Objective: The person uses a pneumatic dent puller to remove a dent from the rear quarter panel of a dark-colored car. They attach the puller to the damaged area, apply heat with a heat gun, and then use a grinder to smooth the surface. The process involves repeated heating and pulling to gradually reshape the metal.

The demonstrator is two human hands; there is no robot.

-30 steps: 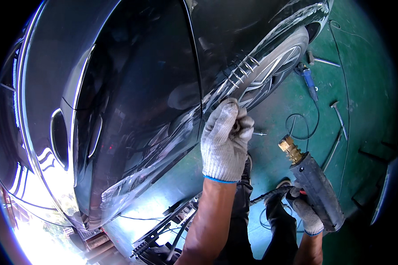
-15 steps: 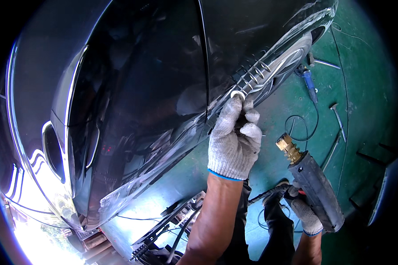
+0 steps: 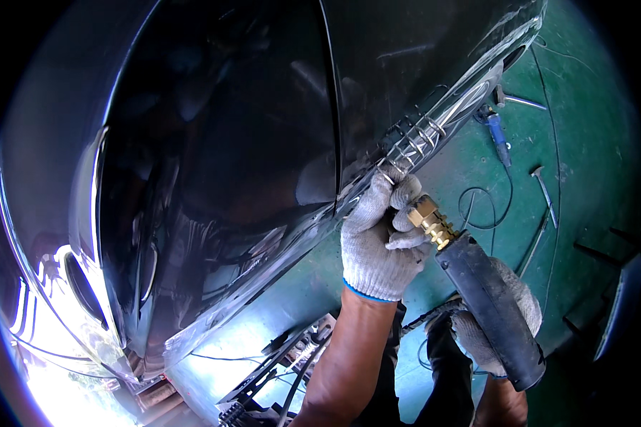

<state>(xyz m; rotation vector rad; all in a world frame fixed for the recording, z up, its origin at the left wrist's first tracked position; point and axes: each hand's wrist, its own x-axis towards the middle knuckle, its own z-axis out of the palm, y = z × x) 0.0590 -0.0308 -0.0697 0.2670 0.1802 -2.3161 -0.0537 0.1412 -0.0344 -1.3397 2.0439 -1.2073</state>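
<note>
My left hand (image 3: pixel 384 249), in a white knit glove, pinches a metal ring (image 3: pixel 387 177) against the lower edge of a dark car body (image 3: pixel 263 135). Just beyond the fingertips, a row of several wire-like metal rings (image 3: pixel 417 139) stands along a scraped, shiny strip of bare metal. My gloved right hand (image 3: pixel 523 299) is wrapped round a black cylindrical spot-welding gun (image 3: pixel 488 306), which partly covers it. The gun's brass tip (image 3: pixel 432 222) points up and left, close beside the left fingers; whether it touches them I cannot tell.
A blue angle grinder (image 3: pixel 497 135) with its cord and two hammers, one farther (image 3: pixel 523 101) and one nearer (image 3: pixel 545 192), lie on the green floor (image 3: pixel 584 178). A metal frame with cables (image 3: pixel 292 363) stands below the car's edge. Bright glare fills the lower left.
My right hand has brought the gun up and left, its brass tip now beside my left hand. My left hand stays near the row, shifted slightly, with the ring still pinched.
</note>
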